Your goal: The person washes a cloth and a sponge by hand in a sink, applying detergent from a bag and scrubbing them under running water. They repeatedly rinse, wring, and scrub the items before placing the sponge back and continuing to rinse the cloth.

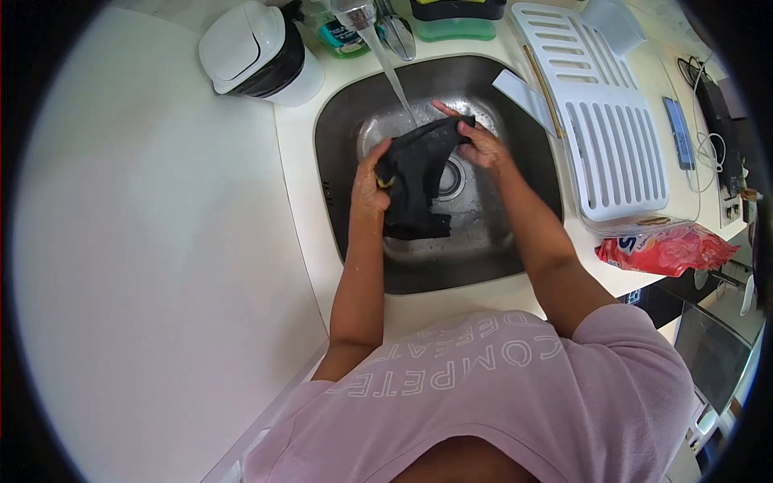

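A wet black cloth [419,177] hangs between my two hands over the dark sink [338,145]. My left hand [371,179] grips its left edge, with a small yellow patch showing beside the fingers. At the upper right corner of the cloth, my right hand [481,145] pinches the fabric, one finger stretched out behind it. Water runs from the faucet [354,13] onto the top edge of the cloth. The drain [452,177] shows to the right of the fabric, whose lower end hangs near the sink bottom.
A white and black bin [245,52] stands behind the sink at left, near a green soap bottle [338,34]. A white dish rack [612,129] lies along the right side, with a red packet [668,248] in front and a blue phone [679,133] beyond.
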A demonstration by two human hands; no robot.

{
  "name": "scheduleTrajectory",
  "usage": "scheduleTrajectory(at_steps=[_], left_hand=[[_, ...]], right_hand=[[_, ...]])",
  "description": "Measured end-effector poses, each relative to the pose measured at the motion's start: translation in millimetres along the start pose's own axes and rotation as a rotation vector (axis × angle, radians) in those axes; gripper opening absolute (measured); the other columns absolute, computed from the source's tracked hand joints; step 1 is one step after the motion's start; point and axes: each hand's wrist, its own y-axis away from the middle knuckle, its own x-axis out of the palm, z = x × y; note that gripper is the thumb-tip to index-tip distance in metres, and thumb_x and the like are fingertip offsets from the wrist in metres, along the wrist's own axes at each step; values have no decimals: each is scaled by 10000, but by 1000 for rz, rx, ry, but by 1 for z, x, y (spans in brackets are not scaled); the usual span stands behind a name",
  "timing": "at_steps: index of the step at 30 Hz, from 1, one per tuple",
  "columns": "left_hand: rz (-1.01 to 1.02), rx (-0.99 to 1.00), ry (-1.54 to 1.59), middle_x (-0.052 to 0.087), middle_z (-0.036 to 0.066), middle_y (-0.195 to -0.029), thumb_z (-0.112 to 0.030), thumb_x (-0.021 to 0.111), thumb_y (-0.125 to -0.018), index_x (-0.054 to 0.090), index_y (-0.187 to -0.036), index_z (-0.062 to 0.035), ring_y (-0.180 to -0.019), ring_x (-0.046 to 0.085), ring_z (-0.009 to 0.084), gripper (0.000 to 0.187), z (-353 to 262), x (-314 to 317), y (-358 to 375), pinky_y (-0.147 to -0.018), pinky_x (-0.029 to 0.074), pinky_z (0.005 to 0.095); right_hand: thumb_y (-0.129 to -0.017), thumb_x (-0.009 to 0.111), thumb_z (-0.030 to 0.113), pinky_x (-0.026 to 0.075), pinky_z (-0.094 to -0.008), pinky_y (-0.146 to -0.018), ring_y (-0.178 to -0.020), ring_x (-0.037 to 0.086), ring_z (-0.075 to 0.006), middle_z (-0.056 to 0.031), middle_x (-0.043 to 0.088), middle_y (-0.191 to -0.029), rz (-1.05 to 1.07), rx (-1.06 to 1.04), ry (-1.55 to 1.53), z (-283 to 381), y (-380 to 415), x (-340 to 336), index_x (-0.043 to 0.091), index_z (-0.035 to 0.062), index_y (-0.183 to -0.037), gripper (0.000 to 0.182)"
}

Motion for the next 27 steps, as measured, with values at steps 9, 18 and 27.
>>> scheduleTrajectory(at_steps=[9, 18, 27], left_hand=[[-355, -86, -256, 546, 100, -961, -324, 456, -820, 549, -977, -63, -848, 525, 220, 319, 57, -19, -66, -746, 440, 349], [-243, -237, -197, 564, 93, -891, -234, 398, -841, 534, -915, -51, -830, 535, 213, 240, 48, -5, -82, -754, 437, 354], [39, -267, 308, 442, 154, -1194, -281, 520, -826, 411, -1177, -2, -1099, 431, 276, 462, 29, -73, -103, -898, 337, 525]], right_hand=[[-681, 606, 217, 459, -308, -586, -596, 595, -246, -165, 589, -608, -450, -830, 1592, -87, -35, 63, 609, 2, -626, 223], [-649, 583, 222, 420, -409, -508, -547, 556, -361, -222, 527, -569, -644, -792, 1469, -80, -24, 89, 547, -15, -553, 259], [-664, 631, 376, 324, -431, -900, -1085, 427, -332, -198, 456, -1180, -1006, -208, 1489, -15, -34, -27, 594, 74, -988, 444]])
